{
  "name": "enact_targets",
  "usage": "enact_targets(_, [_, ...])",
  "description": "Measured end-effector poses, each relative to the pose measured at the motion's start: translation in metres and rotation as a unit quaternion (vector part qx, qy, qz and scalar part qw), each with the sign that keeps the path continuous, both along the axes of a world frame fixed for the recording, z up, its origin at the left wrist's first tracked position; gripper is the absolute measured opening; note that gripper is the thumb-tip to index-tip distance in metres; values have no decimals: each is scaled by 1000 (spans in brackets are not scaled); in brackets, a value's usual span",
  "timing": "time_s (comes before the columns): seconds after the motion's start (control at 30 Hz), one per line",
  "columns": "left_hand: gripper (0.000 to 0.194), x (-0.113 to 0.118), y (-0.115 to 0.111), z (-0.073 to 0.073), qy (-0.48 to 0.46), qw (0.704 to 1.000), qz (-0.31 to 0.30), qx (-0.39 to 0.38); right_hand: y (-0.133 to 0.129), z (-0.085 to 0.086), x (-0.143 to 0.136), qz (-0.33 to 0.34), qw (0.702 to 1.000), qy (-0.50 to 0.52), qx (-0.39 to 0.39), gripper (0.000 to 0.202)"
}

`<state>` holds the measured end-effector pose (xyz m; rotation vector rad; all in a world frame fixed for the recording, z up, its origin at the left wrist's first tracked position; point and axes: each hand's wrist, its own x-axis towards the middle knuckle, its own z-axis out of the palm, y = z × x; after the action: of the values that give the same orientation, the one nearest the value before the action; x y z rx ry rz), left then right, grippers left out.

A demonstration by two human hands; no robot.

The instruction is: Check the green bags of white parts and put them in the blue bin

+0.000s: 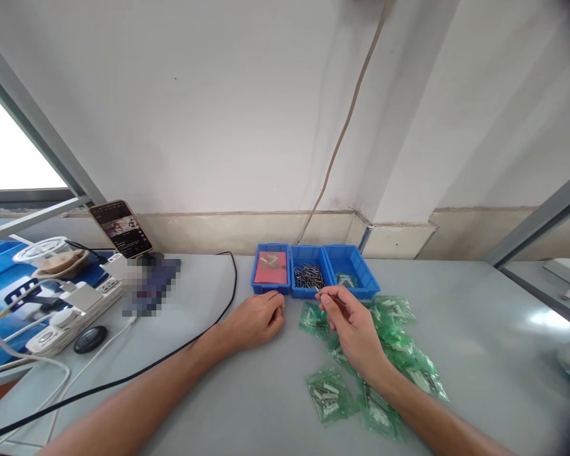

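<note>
My left hand rests on the grey table with its fingers curled in; whatever they may hold is hidden. It lies just in front of a blue bin with a red sheet and a few pale plugs inside. My right hand pinches a small metal screw between thumb and forefinger. It is at the front edge of the middle blue bin, which holds a heap of dark screws. Under and around my right wrist lie several green plastic packets containing screws and white plugs.
A third blue bin at the right holds a small packet. At the left stand a phone, a power strip and a black round object. A black cable crosses the table beneath my left forearm. The wall stands behind.
</note>
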<state>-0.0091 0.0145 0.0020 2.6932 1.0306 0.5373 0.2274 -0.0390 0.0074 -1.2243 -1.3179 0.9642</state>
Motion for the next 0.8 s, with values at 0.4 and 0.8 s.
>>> enact_targets(0.4, [11, 0, -1, 1, 19, 1000, -4, 11, -1, 2, 0, 3, 1000, -9, 0, 30])
enact_targets(0.8, [14, 0, 1, 1, 64, 998, 8, 7, 0, 1, -1, -4, 1000, -15, 11, 33])
